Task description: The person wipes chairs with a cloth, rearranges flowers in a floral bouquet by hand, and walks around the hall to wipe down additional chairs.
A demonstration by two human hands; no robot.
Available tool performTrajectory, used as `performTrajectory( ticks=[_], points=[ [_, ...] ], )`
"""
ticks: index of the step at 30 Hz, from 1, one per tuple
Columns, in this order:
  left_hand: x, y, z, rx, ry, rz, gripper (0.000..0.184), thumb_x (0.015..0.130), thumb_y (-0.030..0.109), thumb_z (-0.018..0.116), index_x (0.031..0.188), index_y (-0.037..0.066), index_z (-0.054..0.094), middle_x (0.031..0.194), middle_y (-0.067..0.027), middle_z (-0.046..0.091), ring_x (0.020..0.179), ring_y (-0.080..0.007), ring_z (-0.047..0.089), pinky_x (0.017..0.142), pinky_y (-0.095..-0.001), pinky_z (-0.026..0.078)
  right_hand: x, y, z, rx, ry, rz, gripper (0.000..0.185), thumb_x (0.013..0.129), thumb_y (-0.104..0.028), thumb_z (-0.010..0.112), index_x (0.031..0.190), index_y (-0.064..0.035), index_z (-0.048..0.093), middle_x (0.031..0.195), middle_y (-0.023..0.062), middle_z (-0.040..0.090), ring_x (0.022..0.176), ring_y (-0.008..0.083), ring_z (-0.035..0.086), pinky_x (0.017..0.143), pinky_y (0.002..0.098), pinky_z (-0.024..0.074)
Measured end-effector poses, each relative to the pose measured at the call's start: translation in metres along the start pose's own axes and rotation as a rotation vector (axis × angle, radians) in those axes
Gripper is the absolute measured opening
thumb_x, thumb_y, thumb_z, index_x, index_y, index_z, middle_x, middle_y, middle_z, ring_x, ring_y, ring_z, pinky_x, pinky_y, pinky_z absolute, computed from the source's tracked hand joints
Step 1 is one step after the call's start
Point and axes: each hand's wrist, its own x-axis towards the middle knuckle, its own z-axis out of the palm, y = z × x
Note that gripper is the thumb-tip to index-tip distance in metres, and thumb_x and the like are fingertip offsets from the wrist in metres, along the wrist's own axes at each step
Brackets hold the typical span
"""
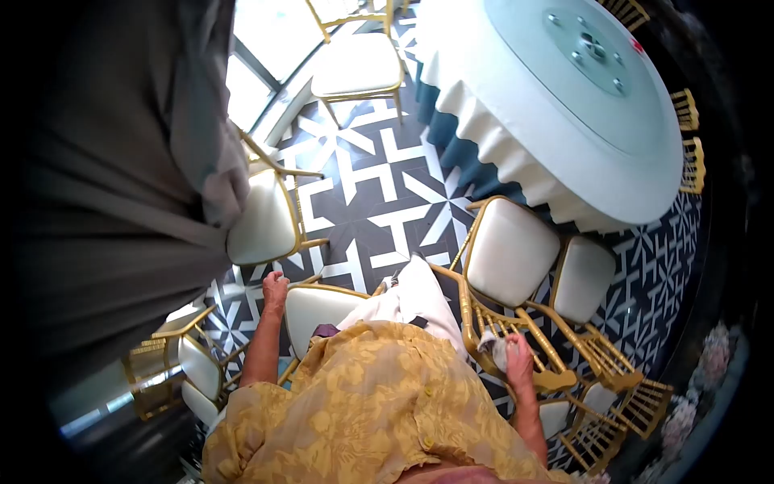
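Observation:
My left hand (275, 292) is closed, its fingers curled beside the gold frame of a white-seated chair (322, 310). What those fingers hold, if anything, is hidden. In my right hand (519, 360) is a crumpled grey-white cloth (491, 345). That cloth is at the gold spindled back of a chair (511, 252) with a cream seat. Close against this chair, on its right, is another gold chair (584, 278).
A round table (500, 89) with a white cloth and glass turntable (556, 40) is at the upper right. Chairs (262, 216) (359, 64) flank the window side. Grey curtains (145, 202) hang at left. More chairs (200, 367) are at lower left, and flowers (679, 423) at lower right.

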Motion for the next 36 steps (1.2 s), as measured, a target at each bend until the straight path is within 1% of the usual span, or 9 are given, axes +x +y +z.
performTrajectory(
  ticks=[3, 7, 11, 15, 17, 21, 27, 30, 36],
  points=[
    [0.024, 0.030, 0.017, -0.050, -0.108, 0.178, 0.034, 0.073, 0.010, 0.064, 0.105, 0.000, 0.065, 0.094, -0.0145, 0.067, 0.089, -0.0235, 0.066, 0.081, -0.0330, 0.052, 0.067, 0.000, -0.009, 0.136, 0.257, 0.006, 0.023, 0.087, -0.011, 0.052, 0.109, -0.0025, 0.056, 0.096, 0.0123, 0.064, 0.092, 0.0258, 0.062, 0.085, 0.0359, 0.0463],
    [0.053, 0.060, 0.038, -0.074, -0.326, 0.109, 0.032, 0.078, 0.012, 0.062, 0.108, 0.000, 0.064, 0.098, -0.0125, 0.068, 0.090, -0.0194, 0.065, 0.081, -0.0317, 0.052, 0.184, 0.052, -0.030, 0.401, 0.672, 0.151, 0.029, 0.086, -0.008, 0.053, 0.114, -0.0014, 0.053, 0.109, 0.0110, 0.058, 0.101, 0.0219, 0.056, 0.090, 0.0345, 0.0440],
    [0.077, 0.110, 0.042, -0.055, -0.477, 0.034, 0.032, 0.081, 0.014, 0.061, 0.110, -0.001, 0.063, 0.096, -0.0117, 0.067, 0.089, -0.0187, 0.064, 0.080, -0.0319, 0.052, 0.310, 0.060, -0.058, 0.373, 0.991, 0.017, 0.040, 0.084, -0.004, 0.055, 0.123, -0.0013, 0.048, 0.120, 0.0153, 0.054, 0.107, 0.0278, 0.055, 0.096, 0.0375, 0.0419],
    [0.111, 0.155, 0.042, 0.055, -0.543, 0.178, 0.031, 0.083, 0.016, 0.061, 0.110, -0.001, 0.062, 0.095, -0.0113, 0.068, 0.088, -0.0184, 0.064, 0.079, -0.0318, 0.052, 0.449, 0.039, -0.058, 0.275, 1.193, 0.376, 0.041, 0.079, 0.002, 0.052, 0.120, -0.0029, 0.049, 0.119, 0.0203, 0.053, 0.107, 0.0343, 0.056, 0.095, 0.0376, 0.0436],
    [0.123, 0.176, 0.035, 0.035, -0.533, 0.087, 0.031, 0.084, 0.015, 0.059, 0.109, -0.003, 0.062, 0.094, -0.0118, 0.068, 0.086, -0.0175, 0.064, 0.078, -0.0309, 0.052, 0.521, 0.034, -0.031, 0.116, 1.130, 0.426, 0.042, 0.076, 0.005, 0.048, 0.117, -0.0029, 0.049, 0.118, 0.0218, 0.053, 0.108, 0.0370, 0.054, 0.096, 0.0394, 0.0424],
    [0.145, 0.243, 0.022, -0.012, -0.550, -0.080, 0.031, 0.085, 0.015, 0.058, 0.108, -0.004, 0.061, 0.091, -0.0102, 0.067, 0.082, -0.0168, 0.063, 0.076, -0.0298, 0.051, 0.636, -0.106, 0.039, 0.160, 1.013, 0.046, 0.048, 0.072, 0.010, 0.044, 0.118, -0.0028, 0.049, 0.114, 0.0187, 0.053, 0.110, 0.0345, 0.051, 0.099, 0.0386, 0.0386],
    [0.213, 0.328, 0.062, 0.085, -0.512, 0.208, 0.036, 0.090, 0.020, 0.058, 0.119, -0.002, 0.057, 0.104, -0.0089, 0.064, 0.093, -0.0175, 0.061, 0.082, -0.0294, 0.049, 0.733, -0.366, 0.151, 0.260, 0.044, -0.391, 0.035, 0.078, 0.003, 0.045, 0.108, -0.0069, 0.060, 0.104, 0.0158, 0.064, 0.100, 0.0336, 0.061, 0.092, 0.0395, 0.0468],
    [0.222, 0.395, 0.083, -0.099, -0.481, 0.296, 0.030, 0.092, 0.014, 0.058, 0.119, 0.001, 0.057, 0.106, -0.0088, 0.064, 0.099, -0.0181, 0.061, 0.089, -0.0310, 0.048, 0.753, -0.425, 0.171, 0.407, -0.012, -0.434, 0.032, 0.076, 0.004, 0.045, 0.100, -0.0059, 0.064, 0.102, 0.0154, 0.067, 0.100, 0.0306, 0.063, 0.092, 0.0376, 0.0473],
    [0.260, 0.455, 0.110, -0.118, -0.595, 0.160, 0.029, 0.092, 0.018, 0.059, 0.117, 0.003, 0.060, 0.104, -0.0070, 0.066, 0.094, -0.0159, 0.061, 0.085, -0.0292, 0.049, 0.774, -0.387, 0.132, 0.580, 0.128, -0.314, 0.031, 0.077, 0.002, 0.047, 0.103, 0.0005, 0.062, 0.102, 0.0122, 0.065, 0.102, 0.0234, 0.061, 0.093, 0.0328, 0.0460]
  ],
)
